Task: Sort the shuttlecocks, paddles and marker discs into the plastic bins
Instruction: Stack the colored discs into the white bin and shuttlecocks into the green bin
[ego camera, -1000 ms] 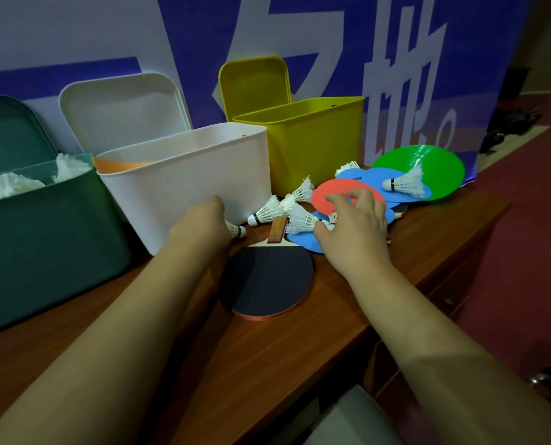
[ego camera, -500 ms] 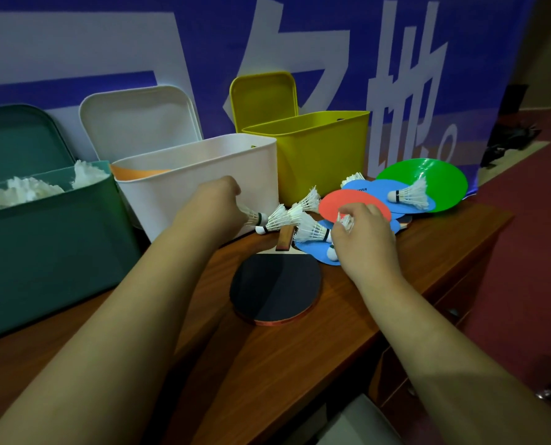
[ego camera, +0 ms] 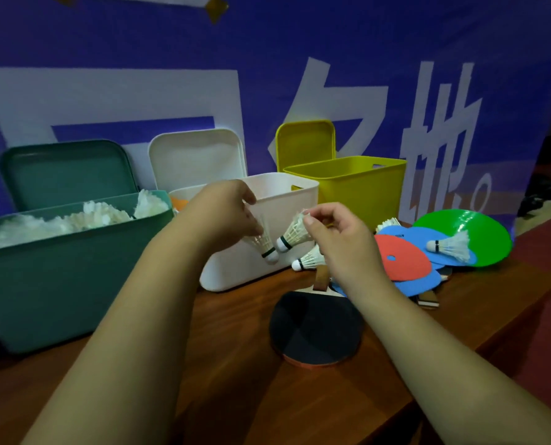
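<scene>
Pinching one shuttlecock (ego camera: 267, 244) in each grip, both hands (ego camera: 226, 210) hover before "地" banner (ego camera: 441, 139).

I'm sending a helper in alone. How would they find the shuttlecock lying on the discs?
Go to the yellow bin at the table's right end. Beside it is a pile of flat discs, with the green disc farthest right. The shuttlecock lies alone across the green and blue discs, apart from the others.
</scene>
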`<state>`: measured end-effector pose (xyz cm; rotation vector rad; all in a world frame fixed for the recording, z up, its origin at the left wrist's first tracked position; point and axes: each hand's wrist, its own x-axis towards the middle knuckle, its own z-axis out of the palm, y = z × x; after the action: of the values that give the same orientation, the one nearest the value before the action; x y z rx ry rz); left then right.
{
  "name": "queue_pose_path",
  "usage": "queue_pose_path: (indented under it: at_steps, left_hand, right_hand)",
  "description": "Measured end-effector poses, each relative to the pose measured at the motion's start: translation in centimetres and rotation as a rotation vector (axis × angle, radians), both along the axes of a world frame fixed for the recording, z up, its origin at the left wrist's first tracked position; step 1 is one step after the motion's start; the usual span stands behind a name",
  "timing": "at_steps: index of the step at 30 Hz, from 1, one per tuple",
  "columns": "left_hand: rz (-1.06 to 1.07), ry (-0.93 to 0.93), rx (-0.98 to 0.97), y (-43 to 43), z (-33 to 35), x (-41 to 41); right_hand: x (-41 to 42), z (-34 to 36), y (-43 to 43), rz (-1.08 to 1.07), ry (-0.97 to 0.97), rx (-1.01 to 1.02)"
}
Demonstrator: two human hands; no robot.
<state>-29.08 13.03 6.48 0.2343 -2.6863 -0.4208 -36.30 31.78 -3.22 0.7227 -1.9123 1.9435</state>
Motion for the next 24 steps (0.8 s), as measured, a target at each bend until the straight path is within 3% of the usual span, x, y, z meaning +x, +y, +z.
queue_pose_path:
  at_steps: [5, 12, 16, 21, 24]
  left_hand:
    - [0.092, 0.086, 0.064, -3.4, 1.7, 2.2]
    - [0.202, 0.407, 0.221, -9.5, 3.3, 5.7]
    - [0.300, 0.544, 0.208, -12.5, 3.7, 7.3]
    - [0.386, 0.576, 0.179, -15.2, 2.5, 7.1]
    - [0.349, 0.451, 0.143, -15.7, 1.1, 6.0]
  right_hand:
    - [1.1, 3.4, -5.6, -0.007, 0.147, 0.013]
    - [1.6, 7.2, -12.3, 0.075, 0.184, -0.034]
    - [1.8, 8.5, -16.0, 0.108, 0.227, -0.013]
    - [1.8, 9.9, -19.9, 0.116, 0.268, -0.008]
    - [1.3, 10.7, -21.6, 0.099, 0.260, 0.000]
